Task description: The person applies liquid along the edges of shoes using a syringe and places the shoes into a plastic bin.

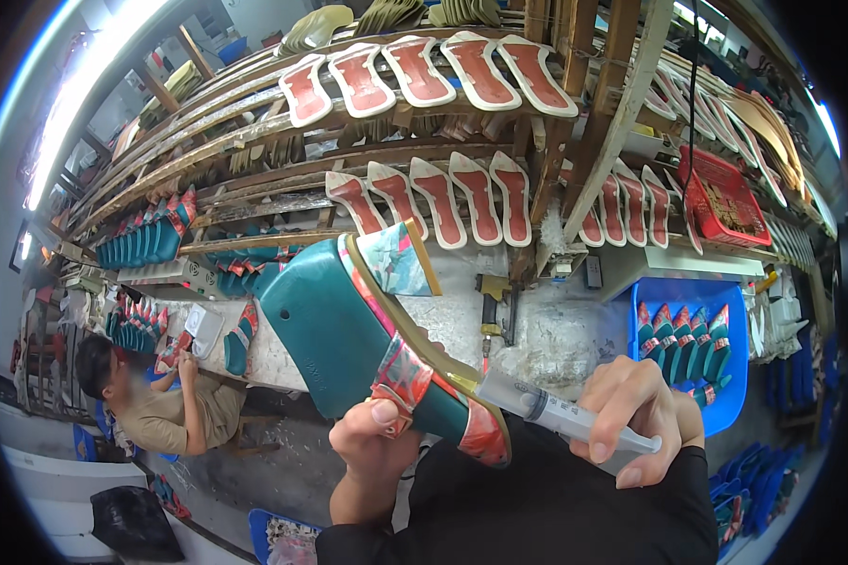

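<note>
My left hand [375,447] grips a sandal on a teal shoe last [316,315] by its patterned red strap, thumb pressed on the strap. The last is held tilted, with its block end up and left and its toe down and right. A patterned heel piece [393,259] sticks out from the sandal's upper side. My right hand [631,414] is closed round a clear plastic syringe [561,414], fingers at the plunger end. The syringe tip lies at the edge of the sandal's sole [448,365], near the red strap.
Slatted wooden racks [245,132] carry rows of red-and-white sole pieces [433,202]. On the bench [556,325] lies a hand tool [491,306]. A blue crate [639,301] with strapped lasts stands right, below a red basket [716,184]. Another person [165,400] sits at left.
</note>
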